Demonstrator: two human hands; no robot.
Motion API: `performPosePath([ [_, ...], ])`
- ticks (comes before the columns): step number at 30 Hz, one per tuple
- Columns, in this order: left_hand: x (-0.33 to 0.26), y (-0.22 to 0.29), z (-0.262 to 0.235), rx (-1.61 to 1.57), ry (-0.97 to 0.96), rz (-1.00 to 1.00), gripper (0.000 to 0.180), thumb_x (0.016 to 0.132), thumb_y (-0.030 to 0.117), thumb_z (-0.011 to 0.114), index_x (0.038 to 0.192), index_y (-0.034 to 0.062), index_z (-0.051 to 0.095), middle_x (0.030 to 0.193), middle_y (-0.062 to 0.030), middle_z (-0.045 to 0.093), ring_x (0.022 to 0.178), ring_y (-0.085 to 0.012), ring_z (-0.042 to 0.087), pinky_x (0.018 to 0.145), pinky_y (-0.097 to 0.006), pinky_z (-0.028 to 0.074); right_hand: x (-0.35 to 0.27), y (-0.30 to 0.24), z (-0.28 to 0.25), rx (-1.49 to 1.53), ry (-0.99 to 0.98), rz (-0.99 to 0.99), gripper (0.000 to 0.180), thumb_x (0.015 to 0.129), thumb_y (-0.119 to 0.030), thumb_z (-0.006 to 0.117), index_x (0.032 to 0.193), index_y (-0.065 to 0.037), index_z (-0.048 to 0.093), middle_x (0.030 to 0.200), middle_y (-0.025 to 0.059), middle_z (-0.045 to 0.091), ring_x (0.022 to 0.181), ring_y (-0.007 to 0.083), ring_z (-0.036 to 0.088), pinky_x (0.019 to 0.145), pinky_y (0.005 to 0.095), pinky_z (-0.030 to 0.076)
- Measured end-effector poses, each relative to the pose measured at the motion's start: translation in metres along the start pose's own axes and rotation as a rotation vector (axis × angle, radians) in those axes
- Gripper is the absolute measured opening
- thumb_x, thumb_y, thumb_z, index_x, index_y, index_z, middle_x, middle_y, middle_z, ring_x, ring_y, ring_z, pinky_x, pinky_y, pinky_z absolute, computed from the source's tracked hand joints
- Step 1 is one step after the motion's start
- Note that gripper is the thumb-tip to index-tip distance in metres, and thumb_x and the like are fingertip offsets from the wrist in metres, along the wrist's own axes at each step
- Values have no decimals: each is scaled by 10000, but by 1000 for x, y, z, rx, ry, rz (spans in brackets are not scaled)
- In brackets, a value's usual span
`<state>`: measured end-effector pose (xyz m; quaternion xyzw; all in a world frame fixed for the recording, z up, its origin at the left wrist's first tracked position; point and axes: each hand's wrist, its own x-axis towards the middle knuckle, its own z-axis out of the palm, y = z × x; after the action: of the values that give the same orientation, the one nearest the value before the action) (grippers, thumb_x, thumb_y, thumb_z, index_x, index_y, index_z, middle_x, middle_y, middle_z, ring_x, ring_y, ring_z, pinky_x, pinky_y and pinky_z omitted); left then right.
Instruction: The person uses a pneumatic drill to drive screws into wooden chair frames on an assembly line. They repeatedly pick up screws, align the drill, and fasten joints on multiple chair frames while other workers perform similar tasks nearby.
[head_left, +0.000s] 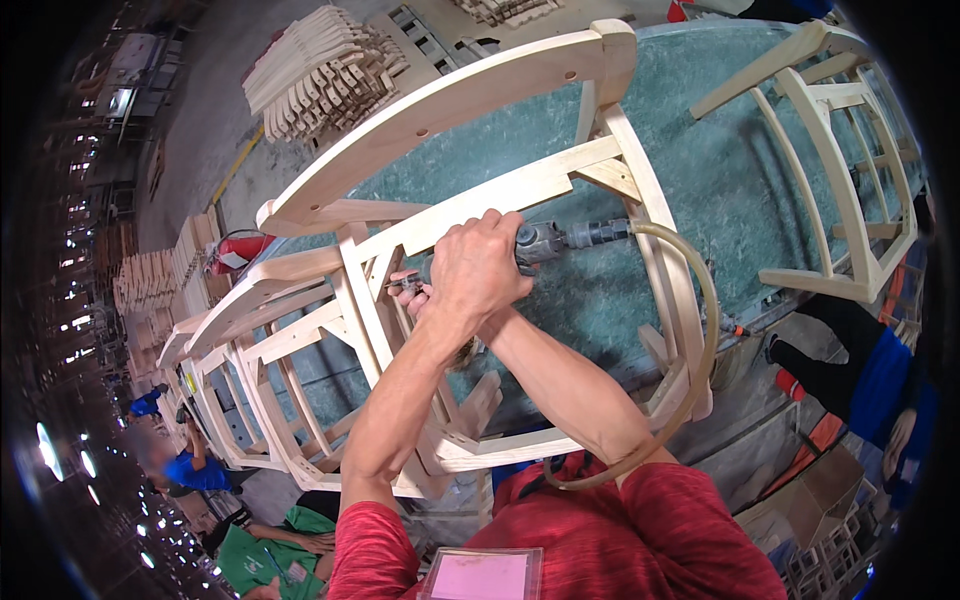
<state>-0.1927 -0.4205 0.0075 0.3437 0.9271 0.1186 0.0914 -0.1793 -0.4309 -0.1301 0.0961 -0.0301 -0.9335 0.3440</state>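
Far left of the hands: row of unfinished wooden chair frames [240, 400], lined up side by side, well apart from the grip

Just left of the hands: pale wooden chair frame [470, 200], tilted, curved top rail above the knuckles, cross rail touching them

Left hand [478, 272]: forearm rising from lower edge, bent slightly inward at wrist; fingers curled tight, wrapped over the body of the pneumatic tool [545, 243], back of hand toward camera

Right hand [408, 290]: mostly hidden under the left; forearm crossing beneath it from lower right; only fingertips visible, pinched together on a small metal bit [397, 285] at the frame's upright

Right of the hands: tool's grey coupling projecting, tan air hose [700, 340] looping down and back toward the red sleeve

Further right: second chair frame [850, 170] lying on the green-topped bench [730, 200], well apart
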Motion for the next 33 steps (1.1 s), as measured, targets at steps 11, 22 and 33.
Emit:
performPosePath([
  [11,3,-7,9,7,-106,38,378,580,190,805,876,48,617,836,-139,646,780,-325,663,697,-442,526,-29,-36,-20,-83,109,-242,157,944,-184,617,975,-33,643,863,50,652,693,110,589,639,252,498],
  [22,-2,-12,14,17,-104,44,328,640,170,740,933,62,642,830,-138,656,759,-352,659,669,-468,517,-90,-79,-32,-314,288,-398,171,939,-181,611,988,-22,651,880,64,659,696,127,594,636,267,497],
  [33,-23,-12,8,56,-42,82,365,627,204,761,946,62,653,864,-131,668,774,-346,660,686,-438,525,-141,-84,8,-441,414,-335,397,949,-103,601,1299,41,482,1116,109,648,972,193,669,838,281,583],
])
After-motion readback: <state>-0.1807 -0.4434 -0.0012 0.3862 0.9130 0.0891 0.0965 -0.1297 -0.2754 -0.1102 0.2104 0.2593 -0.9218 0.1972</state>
